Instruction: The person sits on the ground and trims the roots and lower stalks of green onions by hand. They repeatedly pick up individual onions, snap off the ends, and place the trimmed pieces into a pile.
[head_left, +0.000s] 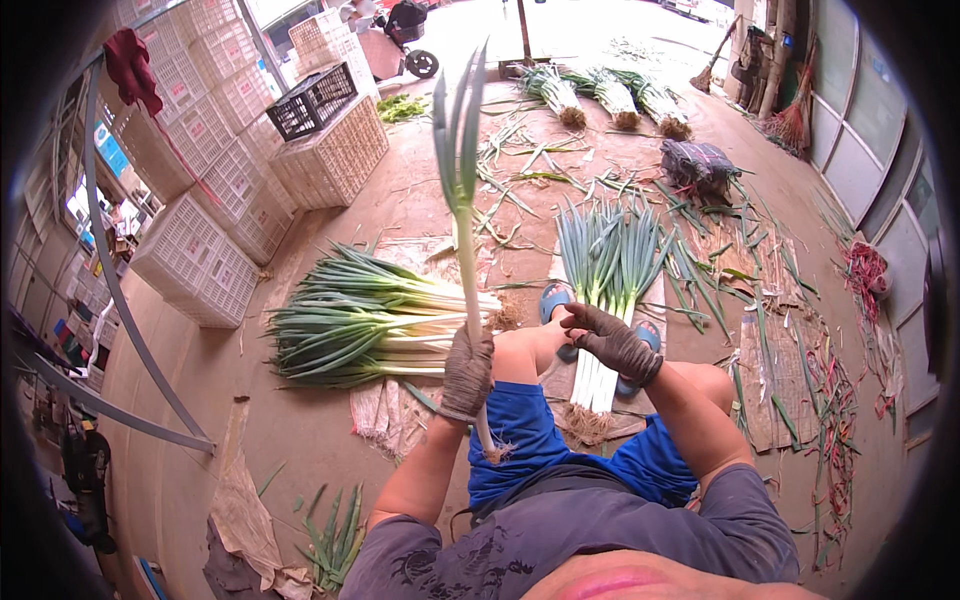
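My gloved left hand (466, 375) is closed around the white stalk of a long green onion (466, 262), its leaves pointing up and its roots hanging over my blue shorts. My gloved right hand (609, 341) is raised above my lap with its fingers apart and nothing in them. Just beneath and beyond it, a bundle of trimmed green onions (611, 262) lies between my feet, roots towards me. A large pile of green onions (360, 322) rests to the left, leaves pointing left and roots near my left knee.
Stacked plastic crates (199, 259) stand at the left, with a black crate (311, 101) on a pale one. Several tied onion bundles (615, 101) lie farther ahead. Loose leaves and cardboard (780, 375) cover the floor at right, near red twine (866, 277) and a cloth-covered object (699, 166).
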